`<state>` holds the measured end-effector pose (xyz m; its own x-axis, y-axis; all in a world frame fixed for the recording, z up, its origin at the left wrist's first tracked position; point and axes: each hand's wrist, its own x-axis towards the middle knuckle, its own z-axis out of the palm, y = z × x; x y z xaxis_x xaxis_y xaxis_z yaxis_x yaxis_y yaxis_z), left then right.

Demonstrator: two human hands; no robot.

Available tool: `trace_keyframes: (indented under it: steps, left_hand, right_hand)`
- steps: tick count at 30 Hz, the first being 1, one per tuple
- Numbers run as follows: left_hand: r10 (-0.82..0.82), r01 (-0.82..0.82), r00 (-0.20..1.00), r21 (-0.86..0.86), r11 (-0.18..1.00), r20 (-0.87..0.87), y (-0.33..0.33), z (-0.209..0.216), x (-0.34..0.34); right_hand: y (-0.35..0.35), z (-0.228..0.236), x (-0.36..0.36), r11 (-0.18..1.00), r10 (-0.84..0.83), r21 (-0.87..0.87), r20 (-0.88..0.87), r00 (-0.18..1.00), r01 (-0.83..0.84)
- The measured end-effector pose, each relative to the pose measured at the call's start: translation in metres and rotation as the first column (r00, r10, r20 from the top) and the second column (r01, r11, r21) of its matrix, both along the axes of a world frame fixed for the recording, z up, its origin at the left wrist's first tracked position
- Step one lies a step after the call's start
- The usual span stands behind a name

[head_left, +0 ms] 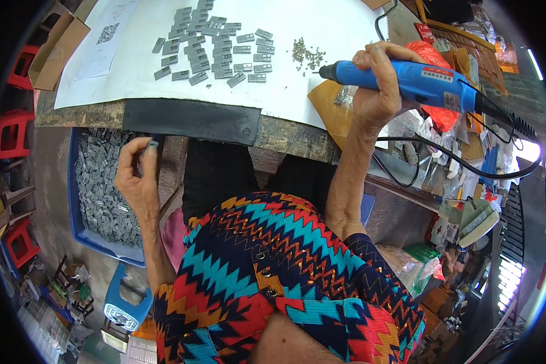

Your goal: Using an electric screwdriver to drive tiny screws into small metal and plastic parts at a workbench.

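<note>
My right hand (379,91) is wrapped round a blue electric screwdriver (406,82), its dark tip pointing left over the white sheet (309,103). Close to that tip lies a scattered pile of tiny brassy screws (308,56). My left hand (138,176) is off the table's front edge, above a blue bin (76,200) of many grey pieces (106,182). Between its thumb and fingers it pinches a small grey block (153,145), mostly hidden. Several rows of small grey rectangular blocks (221,57), which look like pencil sharpeners, lie on the sheet.
A printed paper (106,39) lies at the sheet's left, beside a cardboard box (57,51). A brown envelope (330,103) and a red plastic bag (437,115) are at the right. The screwdriver's black cable (467,164) loops there. A blue stool (127,300) and red stools (21,242) stand at the left.
</note>
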<state>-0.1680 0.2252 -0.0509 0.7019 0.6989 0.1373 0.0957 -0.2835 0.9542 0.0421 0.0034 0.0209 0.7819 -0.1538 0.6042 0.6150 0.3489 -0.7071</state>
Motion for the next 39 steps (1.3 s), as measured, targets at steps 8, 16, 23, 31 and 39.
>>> trace_keyframes:
  steps: [8,16,23,31,39]
  left_hand:
    - [0.094,-0.096,0.989,-0.015,0.995,-0.113,0.034,-0.032,-0.031]
    - [0.227,-0.237,0.970,-0.124,0.963,-0.089,0.063,-0.065,-0.065]
    - [0.284,-0.287,0.931,0.019,0.958,-0.230,0.082,-0.086,-0.071]
    - [0.359,-0.174,0.921,0.663,0.728,-0.153,0.092,-0.082,-0.071]
    - [-0.243,0.210,0.968,0.329,0.921,0.064,-0.034,0.024,0.044]
  right_hand:
    - [-0.002,-0.011,0.010,0.998,-0.002,-0.068,0.013,1.000,0.002]
    - [0.003,-0.013,0.005,1.000,0.019,-0.003,-0.073,0.997,-0.019]
    - [-0.029,-0.014,0.002,0.996,-0.032,-0.084,-0.064,0.997,0.026]
    - [-0.008,0.009,-0.016,0.995,0.100,-0.021,0.002,0.995,-0.100]
    - [-0.010,0.015,-0.030,0.959,0.281,0.004,0.094,0.955,-0.283]
